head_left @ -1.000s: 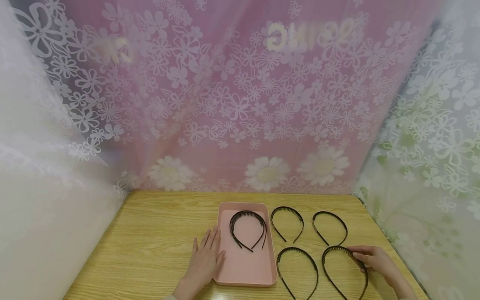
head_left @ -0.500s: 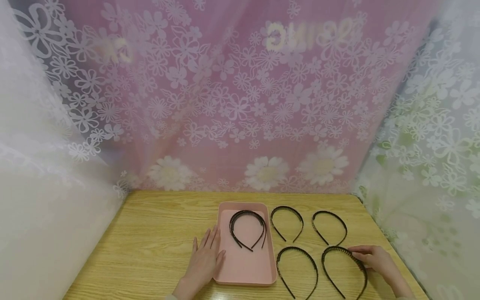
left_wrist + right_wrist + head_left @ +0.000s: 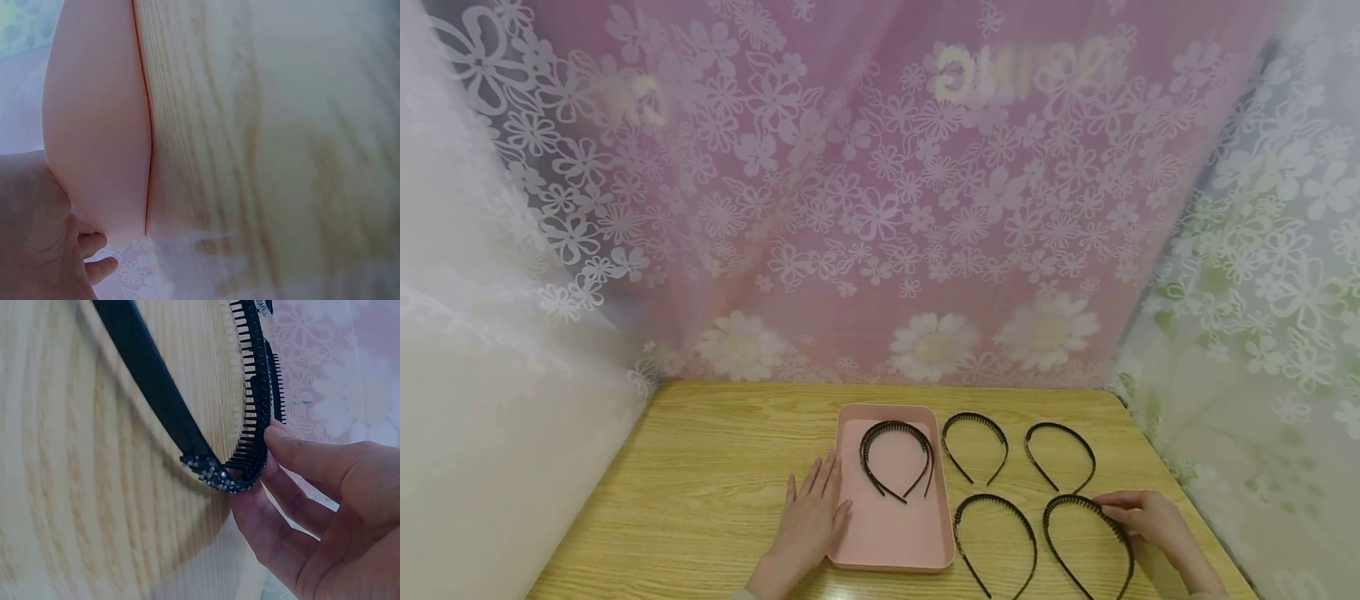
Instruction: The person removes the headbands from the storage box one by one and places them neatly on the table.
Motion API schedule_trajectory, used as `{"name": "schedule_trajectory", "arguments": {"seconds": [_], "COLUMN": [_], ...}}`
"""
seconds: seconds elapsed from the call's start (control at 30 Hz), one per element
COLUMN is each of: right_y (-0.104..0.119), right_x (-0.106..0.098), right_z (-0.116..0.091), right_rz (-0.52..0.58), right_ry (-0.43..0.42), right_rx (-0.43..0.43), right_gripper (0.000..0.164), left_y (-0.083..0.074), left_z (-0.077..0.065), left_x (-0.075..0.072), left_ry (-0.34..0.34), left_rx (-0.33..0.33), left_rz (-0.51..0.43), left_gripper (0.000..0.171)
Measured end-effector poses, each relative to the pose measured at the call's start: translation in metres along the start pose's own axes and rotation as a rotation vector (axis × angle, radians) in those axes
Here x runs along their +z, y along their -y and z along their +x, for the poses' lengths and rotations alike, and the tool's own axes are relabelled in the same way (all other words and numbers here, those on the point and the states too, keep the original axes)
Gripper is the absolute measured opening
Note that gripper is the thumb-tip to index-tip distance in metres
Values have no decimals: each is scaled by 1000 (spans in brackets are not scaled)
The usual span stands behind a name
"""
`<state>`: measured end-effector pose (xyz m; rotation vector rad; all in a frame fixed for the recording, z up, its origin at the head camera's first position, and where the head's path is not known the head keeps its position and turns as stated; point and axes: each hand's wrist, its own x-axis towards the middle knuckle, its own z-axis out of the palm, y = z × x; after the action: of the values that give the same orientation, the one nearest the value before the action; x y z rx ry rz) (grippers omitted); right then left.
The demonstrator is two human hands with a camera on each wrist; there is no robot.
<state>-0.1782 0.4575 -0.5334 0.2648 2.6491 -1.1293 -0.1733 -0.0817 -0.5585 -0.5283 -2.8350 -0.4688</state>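
My right hand (image 3: 1150,517) pinches the right side of a black toothed headband (image 3: 1086,500) at the front right of the table. In the right wrist view the thumb and fingers (image 3: 275,544) hold this headband (image 3: 215,478) by its curved band, which has a glittery stretch and a row of comb teeth. My left hand (image 3: 808,517) lies with fingers extended against the left side of a pink tray (image 3: 891,542). Inside the tray, overlapping black headbands (image 3: 895,425) lie toward the back. The left wrist view shows the tray's outer wall (image 3: 100,112) beside the hand (image 3: 37,231).
Three more black headbands lie right of the tray: one at the back (image 3: 973,415), one at the back right (image 3: 1060,427) and one in front (image 3: 996,500). Floral curtains (image 3: 925,250) enclose the wooden table (image 3: 722,467) at its back and sides.
The right hand and its headband shift only very slightly. The left hand, the tray and the other headbands stay where they were.
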Motion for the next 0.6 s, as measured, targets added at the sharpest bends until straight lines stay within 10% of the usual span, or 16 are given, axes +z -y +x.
{"name": "schedule_trajectory", "arguments": {"seconds": [0.6], "right_y": [13], "right_x": [-5], "right_z": [-5], "right_rz": [-4], "right_ry": [-122], "right_rx": [-133], "right_gripper": [44], "left_y": [1], "left_z": [0], "left_x": [1], "left_ry": [-3], "left_rx": [-6], "left_rz": [-7], "left_gripper": [63]}}
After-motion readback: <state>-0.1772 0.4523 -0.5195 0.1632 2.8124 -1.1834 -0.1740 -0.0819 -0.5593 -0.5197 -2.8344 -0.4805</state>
